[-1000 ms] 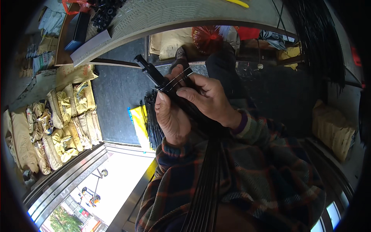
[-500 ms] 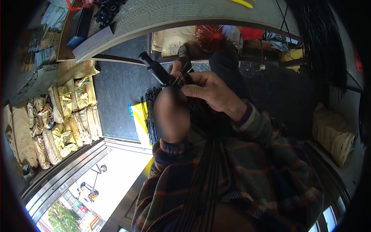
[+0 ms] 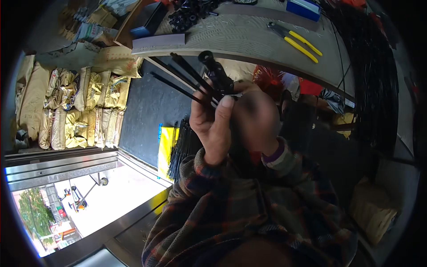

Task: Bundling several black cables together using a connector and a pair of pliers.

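Observation:
My left hand [image 3: 210, 129] is closed around several thin black rods [image 3: 189, 69], its thumb pressed near their lower ends. The rods slant up and to the left, toward the bench edge. Beside them stands a black cylindrical fitting [image 3: 217, 73] with a round hollow end, tilted upward between my hands. My right hand [image 3: 258, 120] is close against the fitting's lower end; it is blurred and its fingers are mostly hidden. A thin pale line, perhaps wire, shows between my left thumb and the right hand.
On the bench [image 3: 240, 35] ahead lie yellow-handled pliers [image 3: 302, 44], black small parts [image 3: 189, 15] and a blue box [image 3: 303, 10]. Long black strands [image 3: 373, 84] hang at right. Wrapped brown bundles [image 3: 75, 111] are stacked left. More black rods [image 3: 180, 149] lie on yellow sheet below.
My view has tilted up and left, showing more of the bench and the pliers. Both hands have turned; the fitting now points upward and the rods fan out to the upper left.

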The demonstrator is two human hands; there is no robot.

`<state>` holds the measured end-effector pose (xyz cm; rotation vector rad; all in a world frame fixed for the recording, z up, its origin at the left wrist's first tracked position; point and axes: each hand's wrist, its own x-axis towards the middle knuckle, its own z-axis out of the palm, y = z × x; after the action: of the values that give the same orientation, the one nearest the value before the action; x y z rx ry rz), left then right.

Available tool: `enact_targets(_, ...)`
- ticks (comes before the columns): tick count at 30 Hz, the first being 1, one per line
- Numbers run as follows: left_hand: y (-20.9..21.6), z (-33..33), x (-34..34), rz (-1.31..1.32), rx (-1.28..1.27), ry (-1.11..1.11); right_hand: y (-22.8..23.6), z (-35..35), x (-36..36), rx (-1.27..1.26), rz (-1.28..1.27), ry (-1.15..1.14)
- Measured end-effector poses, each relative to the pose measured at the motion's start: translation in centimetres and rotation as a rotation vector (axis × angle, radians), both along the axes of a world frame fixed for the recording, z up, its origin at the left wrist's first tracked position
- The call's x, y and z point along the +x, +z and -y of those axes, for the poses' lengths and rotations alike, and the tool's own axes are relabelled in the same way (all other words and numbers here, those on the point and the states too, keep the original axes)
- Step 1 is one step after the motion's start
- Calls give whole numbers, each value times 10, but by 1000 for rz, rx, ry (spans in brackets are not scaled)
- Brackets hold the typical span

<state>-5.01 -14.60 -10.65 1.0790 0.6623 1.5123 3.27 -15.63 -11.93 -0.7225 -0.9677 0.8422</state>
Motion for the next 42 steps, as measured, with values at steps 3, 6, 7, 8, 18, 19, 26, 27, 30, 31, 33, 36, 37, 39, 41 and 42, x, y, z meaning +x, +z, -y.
enact_targets(3,-13,-6,-4,102,-17,57,-8,-5,-2,49,221,-97)
enact_targets(6,-12,-9,-12,137,-108,29,-14,-6,-8,-90,11,6)
enact_targets(7,-16,-13,-18,133,-115,30,-17,-5,-5,-137,88,58)
enact_targets(8,-21,-16,-24,113,-110,32,-19,-8,-5,-143,83,61)
enact_targets(18,-29,0,-41,131,-123,58,-27,2,-24,81,397,-224)
enact_targets(19,-30,2,-41,130,-124,58,-27,3,-24,86,410,-216)
enact_targets(26,-34,7,-46,115,-69,82,-28,6,-23,-78,143,36)
enact_targets(27,-36,7,-45,103,-77,92,-29,6,-21,-13,217,-26)
enact_targets(30,-29,11,-41,128,-138,74,-31,9,-22,57,312,-122)
enact_targets(31,-29,12,-42,125,-139,74,-31,10,-24,64,331,-150)
enact_targets(33,-31,14,-44,128,-109,61,-30,11,-24,68,319,-142)
enact_targets(36,-32,15,-44,122,-114,63,-30,12,-25,72,289,-129)
enact_targets(37,-33,14,-43,121,-117,61,-31,12,-25,75,271,-123)
enact_targets(39,-38,13,-42,161,-93,71,-29,11,-16,1,243,-16)
enact_targets(41,-40,13,-42,165,-95,84,-30,9,-12,-71,212,91)
enact_targets(42,-41,13,-42,172,-96,100,-31,8,-12,-123,130,162)
